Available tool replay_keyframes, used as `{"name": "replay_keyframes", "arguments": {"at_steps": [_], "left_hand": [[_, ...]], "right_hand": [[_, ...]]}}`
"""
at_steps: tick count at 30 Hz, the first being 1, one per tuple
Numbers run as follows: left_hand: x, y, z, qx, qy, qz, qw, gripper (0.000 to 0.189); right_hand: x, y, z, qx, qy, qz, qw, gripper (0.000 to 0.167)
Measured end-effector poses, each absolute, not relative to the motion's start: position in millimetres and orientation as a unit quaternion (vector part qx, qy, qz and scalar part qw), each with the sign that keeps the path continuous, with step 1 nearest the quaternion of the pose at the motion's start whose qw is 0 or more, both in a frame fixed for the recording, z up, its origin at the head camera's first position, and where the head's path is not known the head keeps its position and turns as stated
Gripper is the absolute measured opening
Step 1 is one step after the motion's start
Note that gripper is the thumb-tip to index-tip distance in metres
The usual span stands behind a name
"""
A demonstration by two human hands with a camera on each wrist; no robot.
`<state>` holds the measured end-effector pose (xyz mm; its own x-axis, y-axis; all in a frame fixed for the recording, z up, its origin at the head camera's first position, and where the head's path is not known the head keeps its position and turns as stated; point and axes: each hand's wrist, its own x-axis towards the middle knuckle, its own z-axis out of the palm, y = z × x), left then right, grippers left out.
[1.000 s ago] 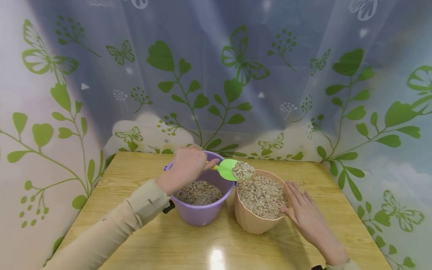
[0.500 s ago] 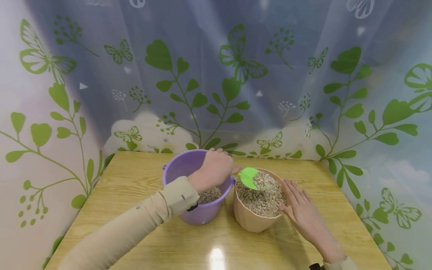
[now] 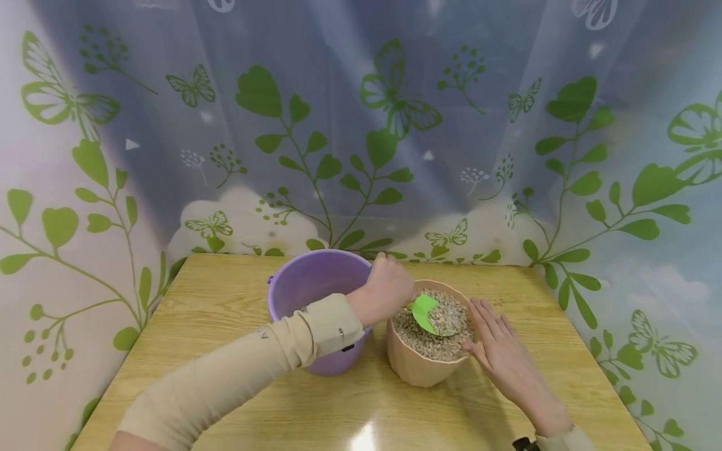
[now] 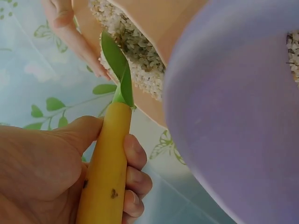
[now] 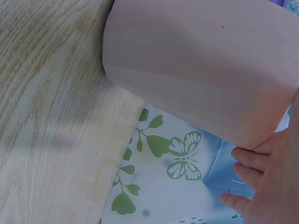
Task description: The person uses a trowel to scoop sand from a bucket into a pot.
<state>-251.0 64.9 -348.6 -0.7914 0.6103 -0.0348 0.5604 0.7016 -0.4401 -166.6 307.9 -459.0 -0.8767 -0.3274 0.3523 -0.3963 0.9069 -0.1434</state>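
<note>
My left hand point(image 3: 388, 289) grips the yellow handle point(image 4: 105, 163) of a small toy shovel, fingers curled round it in the left wrist view. Its green blade point(image 3: 424, 312) is tilted low over the pale gravel point(image 3: 414, 341) that fills a peach plant pot point(image 3: 417, 368) close to the brim. Loose gravel lies at the blade's front edge. On the pot's right side, my right hand point(image 3: 507, 354) rests with extended fingers against the rim; the right wrist view shows its fingers point(image 5: 252, 159) at the pot's upper wall.
Left of the pot stands a purple bucket point(image 3: 301, 285), partly covered by my left forearm; gravel shows inside it in the left wrist view. Both containers stand on a wooden table point(image 3: 225, 282). A curtain point(image 3: 338, 156) printed with leaves and butterflies surrounds the table's back and sides.
My left hand has moved right from over the bucket, bringing the loaded shovel over the pot and lowering and tilting its blade onto the gravel. The right hand has stayed at the rim.
</note>
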Motion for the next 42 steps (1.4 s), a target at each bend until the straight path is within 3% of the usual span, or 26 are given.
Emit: {"name": "replay_keyframes", "arguments": {"at_steps": [5, 12, 19, 28, 36, 42], "left_hand": [[-247, 75, -347, -0.334, -0.909, 0.239, 0.073, 0.046], [-241, 75, -343, -0.362, -0.878, 0.275, 0.151, 0.058], [-235, 62, -335, -0.371, -0.871, 0.286, 0.147, 0.050], [-237, 48, -327, -0.370, -0.844, 0.336, 0.192, 0.058], [-234, 47, -314, -0.348, -0.806, 0.437, 0.197, 0.037], [-241, 43, -307, -0.320, -0.826, 0.424, 0.189, 0.038]], "right_hand": [[-167, 309, -460, 0.189, -0.962, 0.108, 0.163, 0.072], [-167, 309, -460, 0.191, -0.961, 0.109, 0.167, 0.071], [-168, 308, -462, 0.192, -0.961, 0.110, 0.166, 0.071], [-168, 308, -461, 0.187, -0.961, 0.121, 0.162, 0.071], [-168, 308, -458, 0.189, -0.962, 0.115, 0.163, 0.072], [-167, 308, -459, 0.187, -0.962, 0.116, 0.159, 0.072]]}}
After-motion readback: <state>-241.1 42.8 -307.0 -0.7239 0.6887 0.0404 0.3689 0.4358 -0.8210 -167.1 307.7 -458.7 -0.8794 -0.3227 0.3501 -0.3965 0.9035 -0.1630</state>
